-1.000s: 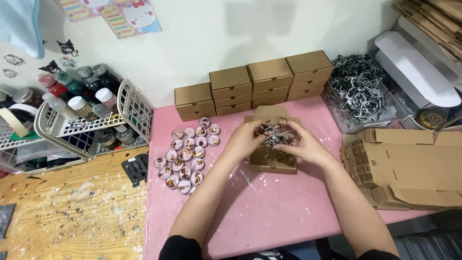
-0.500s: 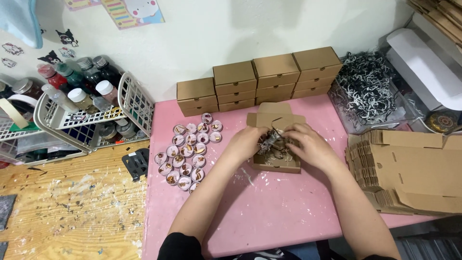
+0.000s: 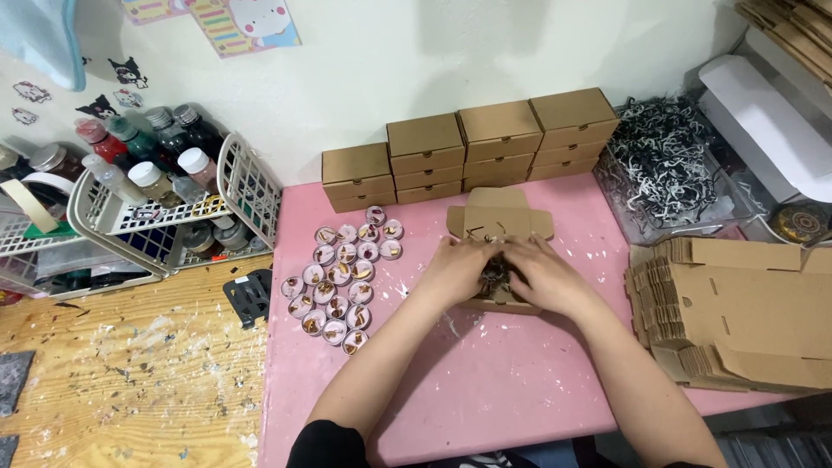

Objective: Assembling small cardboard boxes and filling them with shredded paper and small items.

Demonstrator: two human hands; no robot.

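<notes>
Since the earlier frame both hands have drawn closer together over the open cardboard box (image 3: 498, 227), so that less of the shredded paper filling (image 3: 496, 270) shows between them.

In the head view, the left hand (image 3: 458, 269) and right hand (image 3: 548, 279) press down with curled fingers on the dark filling inside the box, fingertips nearly meeting; both are closed over the filling. The box sits at the centre of the pink table (image 3: 485, 381), its lid flap standing open toward twelve o'clock. At nine o'clock lies a cluster of small round tins (image 3: 341, 277). Stacked closed boxes (image 3: 472, 143) line the wall at twelve o'clock. Flat box blanks (image 3: 737, 303) lie at three o'clock.
</notes>
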